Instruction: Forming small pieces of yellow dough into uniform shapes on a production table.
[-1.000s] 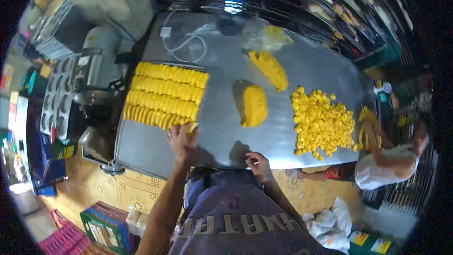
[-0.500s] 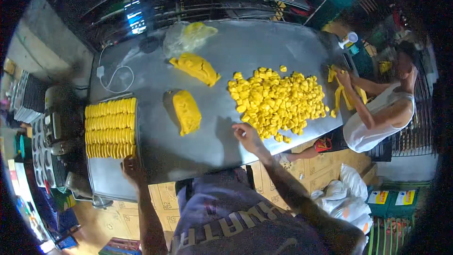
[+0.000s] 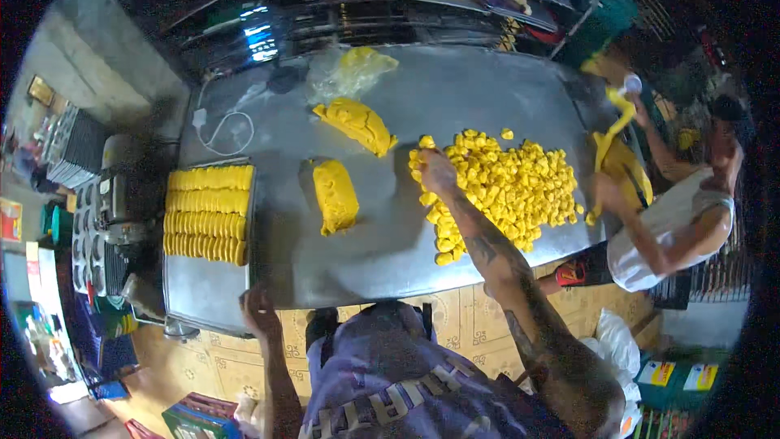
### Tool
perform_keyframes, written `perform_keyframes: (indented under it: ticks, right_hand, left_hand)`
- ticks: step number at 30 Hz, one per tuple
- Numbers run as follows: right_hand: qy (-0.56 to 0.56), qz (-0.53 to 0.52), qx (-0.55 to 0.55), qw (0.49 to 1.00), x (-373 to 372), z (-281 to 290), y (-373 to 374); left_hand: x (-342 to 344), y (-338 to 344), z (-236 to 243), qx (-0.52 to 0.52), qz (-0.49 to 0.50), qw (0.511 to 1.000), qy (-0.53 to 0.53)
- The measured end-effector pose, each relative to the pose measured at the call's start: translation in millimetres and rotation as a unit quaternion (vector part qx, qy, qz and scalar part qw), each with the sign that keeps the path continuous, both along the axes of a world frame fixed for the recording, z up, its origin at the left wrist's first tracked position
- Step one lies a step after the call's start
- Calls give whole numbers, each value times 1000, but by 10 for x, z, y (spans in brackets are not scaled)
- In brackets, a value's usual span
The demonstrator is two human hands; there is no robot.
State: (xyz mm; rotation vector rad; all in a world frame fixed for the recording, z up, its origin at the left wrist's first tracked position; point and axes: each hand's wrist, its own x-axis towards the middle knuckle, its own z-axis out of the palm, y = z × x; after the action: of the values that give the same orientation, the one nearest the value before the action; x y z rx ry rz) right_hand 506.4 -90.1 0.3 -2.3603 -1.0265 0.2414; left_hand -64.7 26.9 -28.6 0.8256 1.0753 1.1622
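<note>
My right hand (image 3: 435, 169) reaches into the left side of a pile of small yellow dough pieces (image 3: 504, 183), its fingers closed on one of them. My left hand (image 3: 258, 310) hangs at the front edge of a grey tray (image 3: 205, 284), fingers apart and nothing visible in them. The tray bears several rows of flattened yellow dough pieces (image 3: 206, 213). Two larger yellow dough lumps lie mid-table, a nearer one (image 3: 335, 193) and a farther curved one (image 3: 354, 125).
A white cable (image 3: 236, 135) and crumpled clear bag (image 3: 349, 73) lie toward the back of the steel table (image 3: 374, 260). At right, a co-worker (image 3: 666, 236) lifts a yellow dough strip (image 3: 611, 126). Muffin pans (image 3: 85, 248) and a machine (image 3: 126, 203) stand left; sacks (image 3: 609, 329) lie low right.
My left hand has left the dough rows and dropped to the tray's front edge. My right hand has moved forward into the dough pile. The co-worker has raised a dough strip; the view has swung right.
</note>
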Motion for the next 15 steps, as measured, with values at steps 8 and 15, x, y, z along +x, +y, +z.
perform_keyframes:
  ticks: [8,15]
  right_hand:
    - [331,-38,233,914,-1314,-114,-383]
    - [244,96,64,963,-3499,-154,33]
  left_hand:
    - [30,-211,-408,-2,-80,995,59]
    - [154,70,-175,271,-420,807,315]
